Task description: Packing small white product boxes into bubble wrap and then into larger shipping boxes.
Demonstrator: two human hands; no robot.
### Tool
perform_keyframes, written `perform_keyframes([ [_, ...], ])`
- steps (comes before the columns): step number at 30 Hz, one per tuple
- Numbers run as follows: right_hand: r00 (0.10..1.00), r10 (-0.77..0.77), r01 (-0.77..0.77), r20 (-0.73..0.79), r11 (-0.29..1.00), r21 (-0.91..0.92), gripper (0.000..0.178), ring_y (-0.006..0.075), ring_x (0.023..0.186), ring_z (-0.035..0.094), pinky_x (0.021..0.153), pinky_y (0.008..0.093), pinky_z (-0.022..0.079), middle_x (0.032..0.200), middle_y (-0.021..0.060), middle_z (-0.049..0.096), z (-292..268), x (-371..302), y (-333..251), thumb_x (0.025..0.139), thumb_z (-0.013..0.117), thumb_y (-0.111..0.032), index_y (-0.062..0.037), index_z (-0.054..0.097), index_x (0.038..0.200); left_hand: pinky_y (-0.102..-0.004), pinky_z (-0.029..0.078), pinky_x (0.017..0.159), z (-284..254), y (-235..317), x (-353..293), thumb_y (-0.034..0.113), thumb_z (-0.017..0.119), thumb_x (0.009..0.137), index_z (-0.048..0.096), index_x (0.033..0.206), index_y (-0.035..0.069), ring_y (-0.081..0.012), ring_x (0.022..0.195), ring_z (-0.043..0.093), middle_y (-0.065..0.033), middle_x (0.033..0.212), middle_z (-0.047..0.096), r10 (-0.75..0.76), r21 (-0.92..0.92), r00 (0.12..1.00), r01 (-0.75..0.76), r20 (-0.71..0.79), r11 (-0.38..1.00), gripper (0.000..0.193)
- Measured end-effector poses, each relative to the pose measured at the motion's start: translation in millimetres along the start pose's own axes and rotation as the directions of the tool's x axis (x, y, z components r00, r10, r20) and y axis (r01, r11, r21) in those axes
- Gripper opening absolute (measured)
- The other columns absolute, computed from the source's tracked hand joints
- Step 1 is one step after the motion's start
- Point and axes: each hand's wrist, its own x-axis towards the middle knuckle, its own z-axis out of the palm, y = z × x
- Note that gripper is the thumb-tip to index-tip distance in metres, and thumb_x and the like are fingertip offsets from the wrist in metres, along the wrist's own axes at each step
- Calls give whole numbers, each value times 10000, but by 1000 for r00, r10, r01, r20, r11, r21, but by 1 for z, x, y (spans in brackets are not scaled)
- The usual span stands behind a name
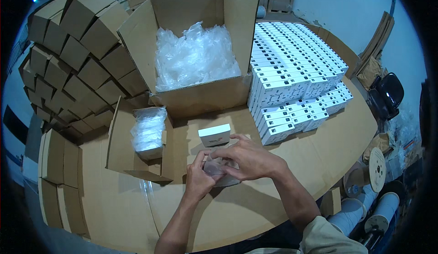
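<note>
Between my two hands, low over the cardboard-covered table, is a small clear plastic bag point(213, 166); whatever lies inside it I cannot make out. My left hand point(199, 176) grips its left side with curled fingers. From the right, my right hand point(248, 158) reaches across, its fingers bent down onto the bag's top. Just beyond them a small white box point(214, 136) stands on the cardboard, close to my right fingertips. To the left, an open carton point(121, 149) holds a row of items wrapped in clear plastic point(149, 128).
A large open carton point(200, 96) full of clear plastic bags point(196, 55) stands at the back. Stacked white boxes point(296, 71) fill the back right. Brown cartons point(82, 62) are piled at left. Cable spools point(376, 169) and a black chair point(388, 94) stand beyond the table's right edge.
</note>
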Motion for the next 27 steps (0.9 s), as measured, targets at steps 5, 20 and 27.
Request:
perform_keyframes([
  [5, 987, -11, 54, -163, 963, 263, 316, 179, 841, 701, 1048, 434, 456, 810, 78, 706, 6, 8, 5, 942, 659, -125, -82, 634, 1254, -359, 577, 838, -4, -7, -1, 176, 930, 688, 636, 1134, 35, -218, 970, 728, -149, 1015, 746, -5, -212, 1000, 8, 13, 977, 553],
  [20, 850, 362, 14, -384, 711, 703, 452, 137, 1168, 570, 968, 276, 480, 1271, 52, 609, 59, 6, 81, 920, 524, 124, -36, 575, 1339, -359, 570, 873, -6, -24, 10, 283, 977, 635, 642, 1155, -42, -209, 974, 703, -141, 1076, 725, -230, -298, 973, 216, -13, 930, 698],
  [27, 834, 345, 24, -431, 758, 652, 427, 146, 1111, 606, 960, 298, 501, 1263, 61, 610, 66, 11, 88, 901, 655, 79, -46, 595, 1304, -364, 568, 876, -4, -18, 12, 291, 979, 629, 642, 1159, -37, -213, 977, 702, -141, 1068, 725, -222, -256, 975, 211, -13, 943, 709],
])
